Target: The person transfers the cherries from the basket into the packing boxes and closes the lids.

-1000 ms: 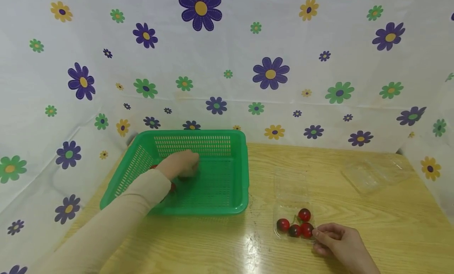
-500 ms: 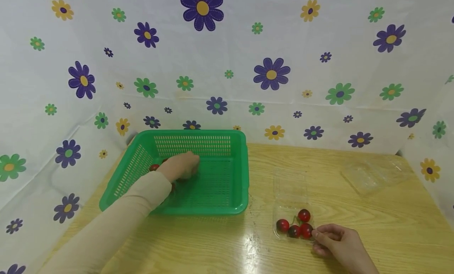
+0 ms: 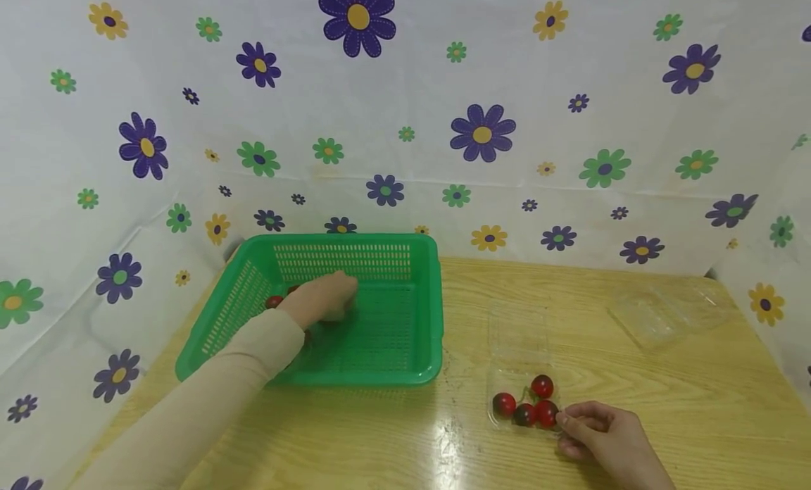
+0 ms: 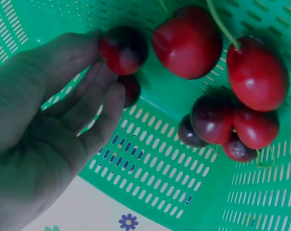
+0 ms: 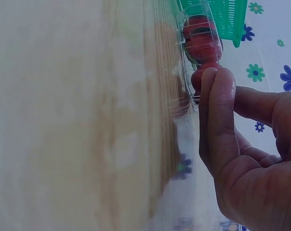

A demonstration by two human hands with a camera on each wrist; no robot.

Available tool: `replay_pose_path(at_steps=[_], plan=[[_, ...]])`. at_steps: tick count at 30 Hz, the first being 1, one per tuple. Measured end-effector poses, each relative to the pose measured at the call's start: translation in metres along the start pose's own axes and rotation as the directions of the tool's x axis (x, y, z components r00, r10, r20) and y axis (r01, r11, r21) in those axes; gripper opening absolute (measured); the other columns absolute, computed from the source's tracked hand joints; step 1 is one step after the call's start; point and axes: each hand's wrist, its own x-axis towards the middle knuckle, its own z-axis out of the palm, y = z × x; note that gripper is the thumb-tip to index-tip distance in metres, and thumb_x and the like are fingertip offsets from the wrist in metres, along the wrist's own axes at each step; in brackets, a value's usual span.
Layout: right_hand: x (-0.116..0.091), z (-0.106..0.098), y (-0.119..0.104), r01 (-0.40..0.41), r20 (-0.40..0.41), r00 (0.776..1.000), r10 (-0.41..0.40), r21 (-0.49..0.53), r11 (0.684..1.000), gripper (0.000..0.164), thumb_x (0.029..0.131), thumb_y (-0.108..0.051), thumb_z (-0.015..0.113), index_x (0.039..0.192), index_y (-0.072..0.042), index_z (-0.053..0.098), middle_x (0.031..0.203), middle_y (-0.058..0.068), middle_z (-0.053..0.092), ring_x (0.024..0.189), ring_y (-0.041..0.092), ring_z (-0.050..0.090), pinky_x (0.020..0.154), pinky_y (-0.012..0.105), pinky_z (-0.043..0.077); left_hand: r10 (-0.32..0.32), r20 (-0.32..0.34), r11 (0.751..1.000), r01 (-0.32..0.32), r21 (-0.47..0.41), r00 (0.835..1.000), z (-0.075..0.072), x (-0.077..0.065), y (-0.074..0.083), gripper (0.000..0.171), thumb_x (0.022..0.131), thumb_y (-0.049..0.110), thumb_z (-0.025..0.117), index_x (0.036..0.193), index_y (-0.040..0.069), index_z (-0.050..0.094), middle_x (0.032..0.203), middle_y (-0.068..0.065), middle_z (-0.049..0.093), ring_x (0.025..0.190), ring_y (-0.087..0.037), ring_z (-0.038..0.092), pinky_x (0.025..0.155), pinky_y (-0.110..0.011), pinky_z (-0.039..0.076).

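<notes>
Inside the green basket (image 3: 431, 314), my left hand (image 3: 324, 297) pinches a dark red cherry (image 4: 123, 50) between thumb and fingertips. Another cherry (image 4: 130, 91) lies just behind those fingertips. More cherries, some with green stems, such as one cherry (image 4: 258, 74), are in the basket beside the hand. On the table, a clear plastic box (image 3: 518, 331) stands with its lid laid back and several red-black cherries (image 3: 546, 414) in its near half. My right hand (image 3: 611, 437) pinches the box's near right edge between thumb and fingers.
A second clear plastic container (image 3: 665, 314) sits opened out at the back right of the wooden table (image 3: 456, 434). Behind and at the sides hangs a white flower-patterned cloth (image 3: 431, 74).
The left hand has shifted slightly within the basket, and cherries at its left show more than a second ago. The right hand and the box stay in place.
</notes>
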Motion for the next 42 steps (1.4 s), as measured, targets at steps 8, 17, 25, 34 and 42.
replay_pose_path(at_steps=[8,17,25,34,42], plan=[[-0.001,-0.001,0.001,0.024,0.013,1.000,-0.024,-0.018,1.000,0.025,0.100,-0.007,0.064,0.118,0.009,0.063,0.091,0.004,0.077,0.075,0.019,0.075,0.069,0.028,0.063,0.152,-0.166,0.986,-0.161,-0.041,0.974,-0.002,0.001,-0.004,0.004,0.086,0.002,0.075,0.083,0.004,0.072,0.080,-0.006,0.073,0.067,-0.013,0.064,0.064,-0.030,0.058],[-0.002,0.000,0.002,0.023,0.021,1.000,-0.022,-0.018,1.000,0.025,0.100,-0.008,0.064,0.117,0.009,0.063,0.089,0.004,0.077,0.074,0.019,0.075,0.069,0.027,0.062,0.160,-0.239,0.980,-0.183,-0.077,0.958,-0.007,-0.004,0.004,0.020,0.089,0.004,0.076,0.105,0.003,0.064,0.093,-0.010,0.072,0.079,-0.018,0.066,0.074,-0.033,0.059],[-0.003,0.001,0.001,0.027,0.008,1.000,-0.027,-0.020,0.999,0.023,0.100,-0.007,0.064,0.117,0.009,0.063,0.089,0.004,0.077,0.074,0.019,0.075,0.068,0.027,0.062,0.206,-0.259,0.969,-0.234,-0.083,0.944,-0.016,-0.011,-0.002,0.002,0.090,0.005,0.074,0.089,0.006,0.073,0.083,-0.004,0.073,0.072,-0.012,0.064,0.072,-0.030,0.059],[-0.004,0.001,0.000,0.032,0.020,0.999,-0.031,-0.024,0.999,0.023,0.100,-0.008,0.064,0.117,0.008,0.063,0.087,0.005,0.077,0.075,0.018,0.075,0.070,0.027,0.062,0.205,-0.254,0.967,-0.236,-0.098,0.945,-0.017,-0.013,-0.013,0.006,0.091,0.010,0.075,0.089,0.005,0.078,0.086,-0.007,0.077,0.070,-0.011,0.067,0.070,-0.028,0.060],[-0.005,0.002,0.000,0.028,0.013,1.000,-0.028,-0.040,0.999,0.024,0.100,-0.010,0.064,0.117,0.007,0.063,0.087,0.005,0.077,0.076,0.018,0.075,0.070,0.027,0.062,0.201,-0.266,0.965,-0.237,-0.110,0.943,-0.018,-0.013,-0.015,0.011,0.093,0.005,0.071,0.100,0.000,0.078,0.096,-0.012,0.079,0.082,-0.018,0.073,0.078,-0.034,0.062]])
